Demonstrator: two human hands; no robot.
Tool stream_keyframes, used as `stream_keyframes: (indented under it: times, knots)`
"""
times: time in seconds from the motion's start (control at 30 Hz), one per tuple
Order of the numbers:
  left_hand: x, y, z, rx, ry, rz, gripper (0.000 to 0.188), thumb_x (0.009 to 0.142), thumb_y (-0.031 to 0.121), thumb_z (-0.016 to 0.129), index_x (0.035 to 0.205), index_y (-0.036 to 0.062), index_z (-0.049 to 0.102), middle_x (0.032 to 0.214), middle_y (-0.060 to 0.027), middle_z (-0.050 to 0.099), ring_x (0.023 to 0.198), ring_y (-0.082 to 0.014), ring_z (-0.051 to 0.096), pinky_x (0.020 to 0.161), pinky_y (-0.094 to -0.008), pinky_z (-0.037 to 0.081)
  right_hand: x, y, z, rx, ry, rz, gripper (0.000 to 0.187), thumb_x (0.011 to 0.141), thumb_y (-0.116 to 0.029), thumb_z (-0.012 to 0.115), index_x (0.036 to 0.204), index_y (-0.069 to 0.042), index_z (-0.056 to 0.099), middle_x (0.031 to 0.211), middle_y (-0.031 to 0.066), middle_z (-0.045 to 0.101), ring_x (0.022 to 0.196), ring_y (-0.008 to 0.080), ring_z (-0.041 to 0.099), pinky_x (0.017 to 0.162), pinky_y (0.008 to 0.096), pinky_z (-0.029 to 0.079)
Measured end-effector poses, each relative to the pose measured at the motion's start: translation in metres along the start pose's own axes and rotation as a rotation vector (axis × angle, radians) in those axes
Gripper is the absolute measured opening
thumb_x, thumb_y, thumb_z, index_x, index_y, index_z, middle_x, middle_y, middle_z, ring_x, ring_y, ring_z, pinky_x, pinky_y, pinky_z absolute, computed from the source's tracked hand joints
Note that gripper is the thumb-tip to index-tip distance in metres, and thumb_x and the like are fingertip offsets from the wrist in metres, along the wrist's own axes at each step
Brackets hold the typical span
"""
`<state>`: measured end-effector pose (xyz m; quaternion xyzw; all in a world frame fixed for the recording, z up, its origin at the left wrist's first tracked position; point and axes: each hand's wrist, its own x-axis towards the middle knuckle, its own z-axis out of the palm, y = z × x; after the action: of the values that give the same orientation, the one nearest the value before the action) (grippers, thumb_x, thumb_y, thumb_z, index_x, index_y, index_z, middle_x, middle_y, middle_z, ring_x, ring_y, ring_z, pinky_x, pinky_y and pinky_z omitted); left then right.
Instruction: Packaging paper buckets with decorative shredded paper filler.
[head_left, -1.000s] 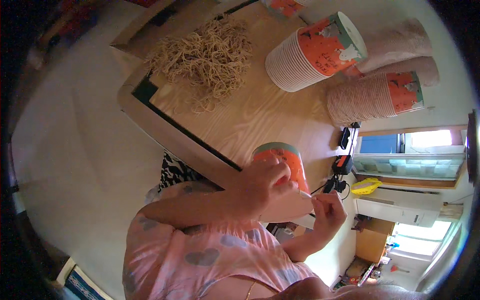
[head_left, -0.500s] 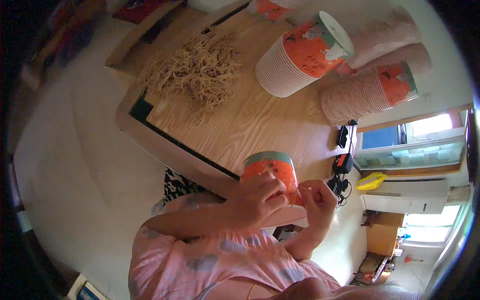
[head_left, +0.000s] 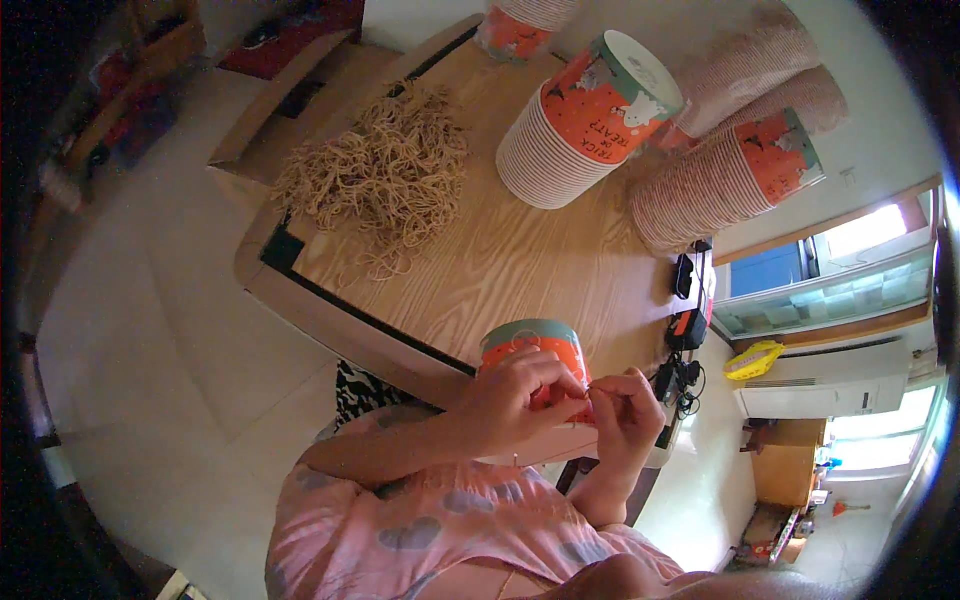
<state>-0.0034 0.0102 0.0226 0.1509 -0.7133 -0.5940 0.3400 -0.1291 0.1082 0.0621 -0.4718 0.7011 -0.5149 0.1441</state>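
An orange paper bucket [head_left: 560,350] with a green band sits in front of me at the table's near edge, tilted, its pale end toward me. My left hand [head_left: 520,395] lies across its side, thumb and forefinger pinched together. Close by at the bucket's right side, my right hand [head_left: 625,405] is also closed in a pinch, its fingertips nearly meeting the left ones. Between the fingertips a thin string seems to be held, mostly hidden by the fingers. A fine strand shows below the hands, against the bucket's pale end.
A tangled heap of tan strings [head_left: 385,175] lies on the wooden table [head_left: 450,290]. Farther back stand a nested stack of orange buckets [head_left: 590,120] and plastic-wrapped stacks [head_left: 730,180]. Black chargers and cables [head_left: 682,335] lie along the right edge.
My fingertips have drawn closer together at the bucket's right side; the right hand has shifted slightly inward. The bucket now sits a little lower in view, and my head view has shifted slightly.
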Motion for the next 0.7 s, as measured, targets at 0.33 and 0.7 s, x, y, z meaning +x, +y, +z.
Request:
stream_keyframes:
  times: [0.33, 0.7]
  knots:
    - [-0.001, 0.001, -0.001, 0.025, -0.090, -0.021, 0.016, 0.075, 0.022, 0.067, 0.078, 0.0063, 0.064, 0.078, -0.0084, 0.057, 0.080, -0.0257, 0.056, 0.077, -0.0383, 0.042, -0.004, 0.000, -0.012, -0.009, 0.135, -0.008, 0.009, 0.072, 0.008, 0.060, 0.076, 0.000, 0.057, 0.070, 0.0035, 0.053, 0.063, 0.0093, 0.048, 0.054, 0.0201, 0.036]
    - [-0.014, 0.010, 0.012, 0.526, 0.086, 0.203, 0.030, 0.068, 0.027, 0.073, 0.085, 0.0086, 0.057, 0.091, -0.0061, 0.052, 0.088, -0.0255, 0.050, 0.073, -0.0408, 0.040, 0.005, -0.001, -0.007, 0.065, 0.045, 0.090, 0.008, 0.078, 0.008, 0.057, 0.082, 0.001, 0.056, 0.078, 0.0049, 0.056, 0.072, 0.0093, 0.054, 0.064, 0.0201, 0.044]
